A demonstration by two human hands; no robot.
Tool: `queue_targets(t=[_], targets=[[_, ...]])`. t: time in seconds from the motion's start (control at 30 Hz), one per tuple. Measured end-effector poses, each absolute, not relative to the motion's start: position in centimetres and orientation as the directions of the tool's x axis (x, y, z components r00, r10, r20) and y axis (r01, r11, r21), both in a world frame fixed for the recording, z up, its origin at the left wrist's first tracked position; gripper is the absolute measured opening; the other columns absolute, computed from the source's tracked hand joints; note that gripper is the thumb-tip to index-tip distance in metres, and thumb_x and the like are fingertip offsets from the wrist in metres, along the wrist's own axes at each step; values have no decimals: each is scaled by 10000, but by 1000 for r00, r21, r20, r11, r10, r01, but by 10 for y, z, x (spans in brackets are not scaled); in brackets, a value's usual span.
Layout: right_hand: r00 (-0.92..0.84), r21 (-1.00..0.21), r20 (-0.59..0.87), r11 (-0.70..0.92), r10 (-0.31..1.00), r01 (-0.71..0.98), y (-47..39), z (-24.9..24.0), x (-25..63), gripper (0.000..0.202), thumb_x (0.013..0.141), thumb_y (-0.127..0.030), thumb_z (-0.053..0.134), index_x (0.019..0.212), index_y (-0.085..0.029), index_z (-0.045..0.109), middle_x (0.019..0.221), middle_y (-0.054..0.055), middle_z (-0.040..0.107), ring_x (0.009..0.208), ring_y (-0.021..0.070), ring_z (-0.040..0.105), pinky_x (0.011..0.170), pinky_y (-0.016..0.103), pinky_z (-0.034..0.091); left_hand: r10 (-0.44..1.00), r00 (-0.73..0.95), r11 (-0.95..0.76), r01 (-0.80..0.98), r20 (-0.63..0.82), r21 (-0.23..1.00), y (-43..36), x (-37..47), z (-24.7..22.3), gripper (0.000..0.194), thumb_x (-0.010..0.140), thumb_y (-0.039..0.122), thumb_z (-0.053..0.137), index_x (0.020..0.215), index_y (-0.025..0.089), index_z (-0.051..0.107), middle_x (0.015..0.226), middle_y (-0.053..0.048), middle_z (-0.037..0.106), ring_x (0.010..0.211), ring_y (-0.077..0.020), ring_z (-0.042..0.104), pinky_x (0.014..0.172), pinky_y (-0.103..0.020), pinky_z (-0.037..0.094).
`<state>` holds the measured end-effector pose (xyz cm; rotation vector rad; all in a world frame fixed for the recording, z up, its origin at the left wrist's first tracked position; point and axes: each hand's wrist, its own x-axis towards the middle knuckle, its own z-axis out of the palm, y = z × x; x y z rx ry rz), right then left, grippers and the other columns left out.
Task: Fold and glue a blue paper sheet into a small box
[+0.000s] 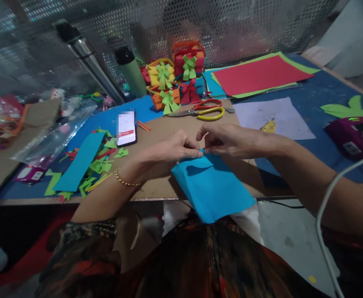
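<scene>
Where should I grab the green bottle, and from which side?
Best wrapped around the round body of the green bottle, below its black cap, since a cap might come loose. Come from the near side, over the blue sheet: the silver flask stands to its left and small paper bags crowd its right.

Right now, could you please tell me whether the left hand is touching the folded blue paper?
Touching. The head view shows the left hand with its thumb resting against the top edge of the folded blue paper.
</scene>
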<state>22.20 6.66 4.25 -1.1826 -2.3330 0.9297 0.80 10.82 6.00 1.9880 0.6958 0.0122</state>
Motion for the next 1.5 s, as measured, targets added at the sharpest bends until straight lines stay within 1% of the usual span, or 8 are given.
queue_targets(t=[0.13,0.23,0.4,0.57,0.87,1.1,1.4,1.5], targets=[[-472,-687,101,405,876,604,65,44,227,179,961,-290,530,1090,-196,610,795,14,693,708,160,615,634,272,447,648,726,-88,372,-231,924,96,3,48,376,792,350,667,545,190,432,575,54,309,538,-77,288,499,-257,206],[-339,-655,213,391,916,646,60,43,228,277,1014,-357,453,1042,-191,672,890,67,739,811,189,673,716,302,489,729,652,-13,318,-209,948,94,-2,35,393,799,369,686,550,187,442,576,59,307,540,-74,290,500,-253,205],[-384,-625,269,464,883,628,56,32,226,246,950,-293,558,1084,-179,731,1018,97,774,877,206,695,799,335,532,756,636,-120,364,-152,924,97,-4,24,353,840,418,663,612,167,564,606,42,397,585,-92,363,519,-251,248],[-434,-612,250,488,866,622,59,22,221,294,881,-181,566,1111,-211,748,1001,64,782,858,191,695,814,330,535,758,639,-132,346,-131,929,97,-3,20,322,845,420,658,656,166,597,639,24,481,608,-103,424,526,-250,301],[-426,-609,248,483,870,629,61,18,221,293,870,-164,544,1071,-196,754,987,72,778,852,195,690,806,336,533,747,651,-157,366,-132,917,93,-1,30,302,843,335,620,602,176,531,610,36,424,589,-97,382,526,-264,276],[-396,-646,287,481,872,593,57,19,219,170,924,-287,620,1021,-187,717,927,66,755,813,182,677,751,302,519,747,652,-207,410,-127,888,92,-1,30,348,841,348,625,573,185,473,607,50,372,593,-93,339,534,-272,245],[-458,-570,408,612,790,548,59,19,218,159,973,-260,608,940,-189,746,827,41,731,703,142,620,659,266,463,722,687,-295,408,-78,864,93,-2,27,291,857,325,579,617,177,510,637,50,401,619,-97,357,562,-279,250],[-428,-593,421,600,800,538,59,19,217,151,972,-281,634,919,-194,746,832,39,725,728,147,621,673,272,471,705,708,-348,396,-41,850,95,-2,25,331,867,313,566,590,186,437,625,56,345,609,-94,320,567,-283,235]])
